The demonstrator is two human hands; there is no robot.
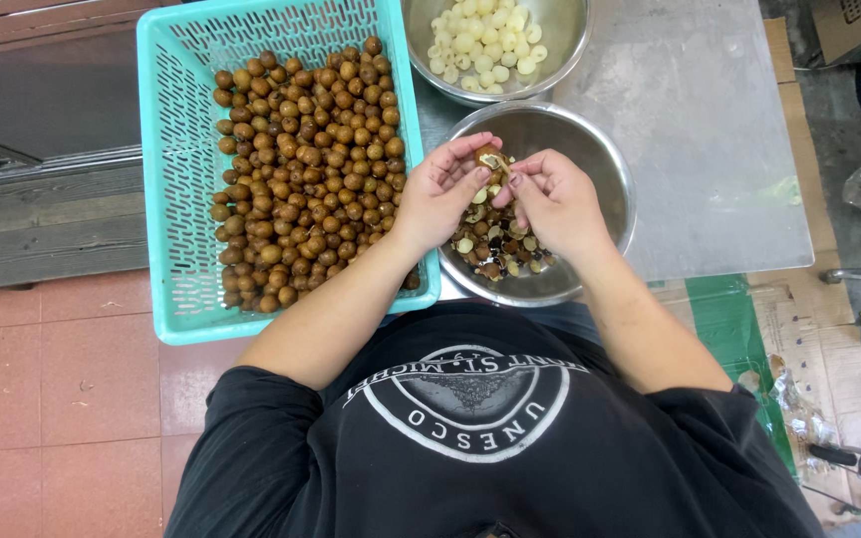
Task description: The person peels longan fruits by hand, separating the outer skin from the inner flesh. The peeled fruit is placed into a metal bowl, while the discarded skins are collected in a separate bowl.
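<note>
Left hand [442, 189]: fingers pinch a brown fruit [491, 157].
Right hand [553, 199]: fingers closed on the same fruit.
Fruit: above steel bowl [605, 164] of shells.
Basket [176, 179]: turquoise, left, full of brown fruits.
Far bowl [560, 45]: white peeled fruits.

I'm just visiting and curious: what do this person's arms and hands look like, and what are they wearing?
Both hands, the left hand and the right hand, are bare: no gloves, rings, watch or bracelets show. The forearms are bare too. The person wears a black short-sleeved T-shirt with a round white printed emblem on the chest; its sleeves end above the elbows.
</note>
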